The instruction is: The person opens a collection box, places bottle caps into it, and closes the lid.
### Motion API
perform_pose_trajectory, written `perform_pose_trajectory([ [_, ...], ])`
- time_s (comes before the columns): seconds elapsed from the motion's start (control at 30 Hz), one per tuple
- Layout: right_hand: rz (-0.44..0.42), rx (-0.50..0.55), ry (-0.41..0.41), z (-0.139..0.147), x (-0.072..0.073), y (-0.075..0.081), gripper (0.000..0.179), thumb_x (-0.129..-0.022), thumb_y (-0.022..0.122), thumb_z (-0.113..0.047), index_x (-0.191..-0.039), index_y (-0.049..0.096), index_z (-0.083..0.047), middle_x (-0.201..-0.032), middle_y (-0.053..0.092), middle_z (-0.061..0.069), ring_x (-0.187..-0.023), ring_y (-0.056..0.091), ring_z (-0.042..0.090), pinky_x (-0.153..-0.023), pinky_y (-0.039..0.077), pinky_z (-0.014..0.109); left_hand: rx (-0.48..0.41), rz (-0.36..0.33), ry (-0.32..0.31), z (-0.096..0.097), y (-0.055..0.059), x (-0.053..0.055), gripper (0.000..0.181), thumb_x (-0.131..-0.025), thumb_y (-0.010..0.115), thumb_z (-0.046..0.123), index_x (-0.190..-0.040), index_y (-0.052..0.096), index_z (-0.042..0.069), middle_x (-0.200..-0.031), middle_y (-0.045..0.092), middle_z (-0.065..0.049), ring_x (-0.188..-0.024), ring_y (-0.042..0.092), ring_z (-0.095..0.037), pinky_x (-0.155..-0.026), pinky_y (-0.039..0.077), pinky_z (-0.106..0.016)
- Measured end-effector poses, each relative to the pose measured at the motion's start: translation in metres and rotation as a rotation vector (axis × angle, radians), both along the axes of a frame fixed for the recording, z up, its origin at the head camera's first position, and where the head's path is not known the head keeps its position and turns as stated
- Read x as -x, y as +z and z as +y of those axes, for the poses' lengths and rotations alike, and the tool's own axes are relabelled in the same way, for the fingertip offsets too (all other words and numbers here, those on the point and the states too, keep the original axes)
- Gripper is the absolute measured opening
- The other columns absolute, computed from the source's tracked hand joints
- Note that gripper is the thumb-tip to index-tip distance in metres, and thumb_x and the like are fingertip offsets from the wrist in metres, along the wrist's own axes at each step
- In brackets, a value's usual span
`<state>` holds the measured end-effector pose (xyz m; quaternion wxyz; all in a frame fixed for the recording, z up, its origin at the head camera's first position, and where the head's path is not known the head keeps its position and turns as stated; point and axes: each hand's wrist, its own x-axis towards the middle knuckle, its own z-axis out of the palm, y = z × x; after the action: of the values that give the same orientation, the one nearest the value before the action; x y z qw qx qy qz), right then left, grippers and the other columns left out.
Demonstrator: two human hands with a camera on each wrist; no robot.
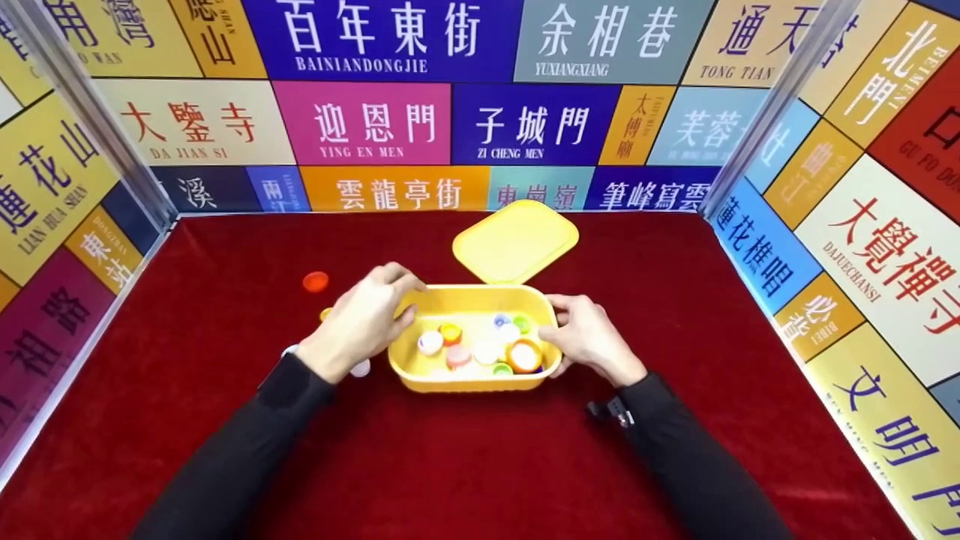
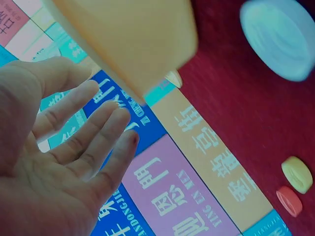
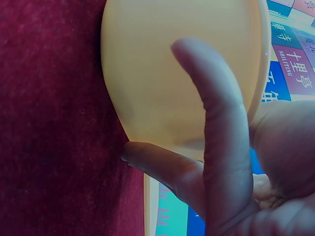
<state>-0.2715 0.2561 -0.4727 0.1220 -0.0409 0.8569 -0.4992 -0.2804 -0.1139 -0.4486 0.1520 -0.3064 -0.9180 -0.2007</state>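
Observation:
A yellow plastic box (image 1: 469, 385) stands on the red cloth, with several bottle caps in different colours inside, among them an orange-and-white one (image 1: 524, 355). My right hand (image 1: 592, 335) grips the box's right end, its thumb over the rim and fingers (image 3: 226, 142) along the outer wall. My left hand (image 1: 367, 319) hovers at the box's left end, with loosely bent fingers and nothing held in the left wrist view. Left of the box lie a red cap (image 1: 316, 282), a yellow cap (image 2: 297, 175) and a white cap (image 2: 278, 39), the last two partly hidden by the left hand in the head view.
A yellow lid (image 1: 516, 241) lies flat behind the box. Printed panels (image 1: 360, 124) with place names wall in the table at the back and both sides, with metal posts (image 1: 780, 97) at the corners. Red cloth (image 1: 480, 465) covers the tabletop.

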Motion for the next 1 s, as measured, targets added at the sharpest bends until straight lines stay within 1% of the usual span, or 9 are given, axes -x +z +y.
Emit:
perform_pose_trajectory([
  [0.13, 0.002, -0.001, -0.003, 0.000, 0.001, 0.000, 0.066, -0.101, 0.074, -0.003, -0.165, 0.066, -0.013, -0.125, 0.086, 0.024, -0.073, 0.086, 0.035, -0.057, 0.070, 0.051, -0.029, 0.030, 0.039, -0.009, -0.003, 0.007, 0.028, -0.105, 0.082, 0.008, -0.133, 0.081, 0.004, -0.131, 0.076, -0.019, -0.118, 0.074, -0.039, -0.103, 0.069, -0.051],
  [0.23, 0.009, -0.002, 0.002, 0.001, 0.001, 0.000, 0.065, -0.101, 0.074, -0.003, -0.165, 0.066, -0.012, -0.127, 0.085, 0.025, -0.071, 0.086, 0.035, -0.057, 0.070, 0.050, -0.056, 0.031, 0.070, -0.017, -0.006, 0.013, 0.029, -0.106, 0.081, 0.009, -0.135, 0.081, 0.004, -0.131, 0.075, -0.020, -0.120, 0.074, -0.041, -0.104, 0.069, -0.053],
  [0.37, 0.013, -0.006, 0.004, 0.001, 0.000, 0.000, 0.064, -0.102, 0.074, -0.003, -0.165, 0.065, -0.011, -0.128, 0.085, 0.026, -0.072, 0.086, 0.034, -0.057, 0.070, 0.050, -0.088, 0.010, 0.117, -0.029, -0.012, 0.022, 0.032, -0.107, 0.081, 0.010, -0.138, 0.080, 0.003, -0.134, 0.074, -0.022, -0.124, 0.074, -0.044, -0.106, 0.068, -0.055],
  [0.5, 0.005, -0.003, -0.003, 0.000, 0.000, 0.000, 0.065, -0.101, 0.074, -0.003, -0.165, 0.066, -0.012, -0.126, 0.085, 0.024, -0.072, 0.086, 0.034, -0.058, 0.070, 0.052, -0.091, -0.029, 0.171, -0.042, -0.019, 0.031, 0.034, -0.106, 0.079, 0.009, -0.140, 0.079, 0.003, -0.137, 0.073, -0.025, -0.129, 0.073, -0.047, -0.106, 0.067, -0.058],
  [0.63, -0.001, 0.002, -0.004, 0.000, 0.000, 0.001, 0.066, -0.101, 0.074, -0.003, -0.165, 0.065, -0.013, -0.125, 0.086, 0.023, -0.074, 0.087, 0.033, -0.059, 0.070, 0.053, -0.078, -0.082, 0.218, -0.053, -0.025, 0.039, 0.036, -0.107, 0.077, 0.010, -0.142, 0.078, 0.003, -0.141, 0.071, -0.026, -0.128, 0.073, -0.050, -0.105, 0.066, -0.062],
  [0.8, -0.003, 0.004, -0.002, 0.001, 0.001, 0.001, 0.066, -0.101, 0.073, -0.003, -0.166, 0.065, -0.012, -0.126, 0.086, 0.024, -0.075, 0.087, 0.033, -0.058, 0.070, 0.052, -0.066, -0.134, 0.258, -0.068, -0.029, 0.048, 0.039, -0.108, 0.076, 0.010, -0.145, 0.075, 0.001, -0.145, 0.067, -0.031, -0.127, 0.071, -0.055, -0.104, 0.065, -0.066],
  [0.9, 0.002, 0.000, 0.001, 0.002, 0.001, 0.000, 0.065, -0.101, 0.072, -0.002, -0.165, 0.065, -0.011, -0.125, 0.085, 0.025, -0.073, 0.087, 0.034, -0.058, 0.070, 0.052, -0.060, -0.171, 0.289, -0.076, -0.032, 0.054, 0.042, -0.108, 0.075, 0.011, -0.148, 0.072, 0.001, -0.149, 0.064, -0.033, -0.130, 0.067, -0.057, -0.105, 0.064, -0.069],
  [1.0, 0.000, -0.005, -0.011, 0.001, 0.001, -0.001, 0.066, -0.100, 0.073, -0.002, -0.165, 0.066, -0.012, -0.125, 0.085, 0.024, -0.073, 0.087, 0.033, -0.057, 0.070, 0.051, -0.050, -0.229, 0.326, -0.083, -0.034, 0.060, 0.046, -0.108, 0.073, 0.013, -0.152, 0.069, 0.001, -0.154, 0.059, -0.034, -0.137, 0.062, -0.060, -0.110, 0.060, -0.073],
])
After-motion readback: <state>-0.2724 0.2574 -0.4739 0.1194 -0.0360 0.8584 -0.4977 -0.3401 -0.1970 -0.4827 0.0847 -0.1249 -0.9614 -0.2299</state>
